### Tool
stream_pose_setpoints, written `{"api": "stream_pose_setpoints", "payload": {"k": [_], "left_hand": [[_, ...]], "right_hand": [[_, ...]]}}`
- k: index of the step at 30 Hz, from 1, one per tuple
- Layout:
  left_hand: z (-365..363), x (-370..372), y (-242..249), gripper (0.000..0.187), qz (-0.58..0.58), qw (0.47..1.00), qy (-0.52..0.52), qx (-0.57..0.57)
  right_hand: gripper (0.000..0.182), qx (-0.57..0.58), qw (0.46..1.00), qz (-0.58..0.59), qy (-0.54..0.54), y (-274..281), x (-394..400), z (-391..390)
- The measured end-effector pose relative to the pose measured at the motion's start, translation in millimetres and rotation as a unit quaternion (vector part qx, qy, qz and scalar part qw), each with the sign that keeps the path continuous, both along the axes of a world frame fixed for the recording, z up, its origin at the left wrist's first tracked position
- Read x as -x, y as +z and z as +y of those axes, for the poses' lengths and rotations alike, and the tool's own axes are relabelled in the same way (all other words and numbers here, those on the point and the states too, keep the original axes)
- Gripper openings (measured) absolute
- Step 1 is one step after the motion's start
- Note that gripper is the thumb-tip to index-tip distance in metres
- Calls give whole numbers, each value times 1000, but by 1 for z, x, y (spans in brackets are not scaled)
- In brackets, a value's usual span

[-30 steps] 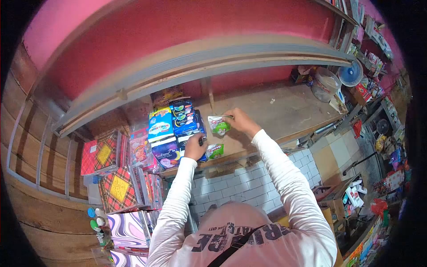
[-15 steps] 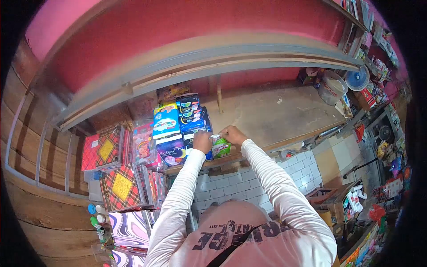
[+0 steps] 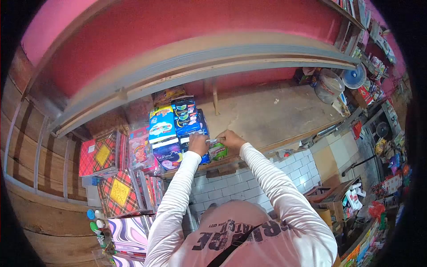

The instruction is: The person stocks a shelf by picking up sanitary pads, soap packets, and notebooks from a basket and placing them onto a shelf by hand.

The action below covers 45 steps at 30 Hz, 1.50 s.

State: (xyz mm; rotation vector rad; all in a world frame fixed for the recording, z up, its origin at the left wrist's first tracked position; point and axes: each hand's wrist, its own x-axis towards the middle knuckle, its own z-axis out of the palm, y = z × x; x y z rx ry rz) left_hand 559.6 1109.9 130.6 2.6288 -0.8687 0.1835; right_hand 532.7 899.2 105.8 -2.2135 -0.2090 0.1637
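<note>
My left hand (image 3: 198,144) and my right hand (image 3: 232,139) come together at the shelf's front edge, fingers closed in a pinch. Between them they grip the whitish top edge of a small green packet (image 3: 218,152), which stands at the right end of a row of packs. Left of it are a dark purple Softex pad pack (image 3: 165,155) and a blue-and-yellow pack (image 3: 162,127) on top of it. Dark blue pad packs (image 3: 187,119) stand behind my left hand. My fingers cover part of the green packet's top.
The wooden shelf board (image 3: 262,104) stretches right to a clear tub (image 3: 328,89) and a blue-lidded container (image 3: 354,76). An upper shelf beam (image 3: 209,71) crosses above. Red plaid boxes (image 3: 102,154) are stacked at left. Tiled floor (image 3: 231,182) lies below.
The fingers of both hands have shifted slightly at the green packet's top, and more of its top is covered now. The whole view has moved a little.
</note>
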Motion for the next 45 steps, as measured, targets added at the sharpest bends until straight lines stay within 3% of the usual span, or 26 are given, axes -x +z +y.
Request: {"api": "stream_pose_setpoints", "payload": {"k": [7,10,14,17,19,21,24,25,29,31,32,35,36,39,41,43,44,45], "left_hand": [[4,3,9,22,36,996,-17,85],[1,15,10,21,-29,989,-5,147],[-24,53,24,14,-83,961,-58,259],[-53,102,19,10,-64,946,-126,291],[-65,128,-18,8,26,944,-186,271],[-75,150,-70,9,154,931,-238,230],[-74,180,-129,20,276,899,-328,91],[-70,185,-150,26,327,879,-347,8],[-41,199,-216,41,303,806,-409,-301],[-14,181,-312,41,266,775,-421,-390],[-10,177,-319,41,262,767,-410,-419],[-25,182,-282,42,283,781,-365,-421],[-35,185,-270,42,288,790,-357,-407],[-71,202,-242,43,290,815,-360,-348],[-102,219,-235,42,280,830,-380,-296],[-141,238,-227,40,263,836,-405,-261],[-160,246,-228,40,278,840,-403,-233],[-174,254,-232,39,294,843,-401,-206]], "right_hand": [[38,-77,990,-63,-98,-15,19,-17],[34,-165,964,-91,-188,-38,42,-28],[31,-217,906,-169,-321,-78,125,-41],[28,-125,891,-85,-429,-38,220,-24],[25,-72,877,-102,-464,-65,274,-21],[26,-87,855,-34,-511,-74,334,-10],[24,-82,812,3,-578,-101,414,10],[23,-73,784,6,-616,-101,439,16],[24,-53,685,32,-726,-77,519,36],[23,-52,634,12,-771,-64,551,40],[23,-37,607,-42,-793,-67,566,40],[23,-22,529,-14,-848,-63,619,32],[24,-23,499,-60,-864,-82,641,24],[24,54,394,-55,-916,-83,708,2],[22,25,312,-63,-948,-121,762,-20],[21,-31,242,-54,-968,-127,800,-34],[18,-170,226,-78,-956,-186,836,-47],[16,-279,156,-116,-940,-185,846,-51]]}}
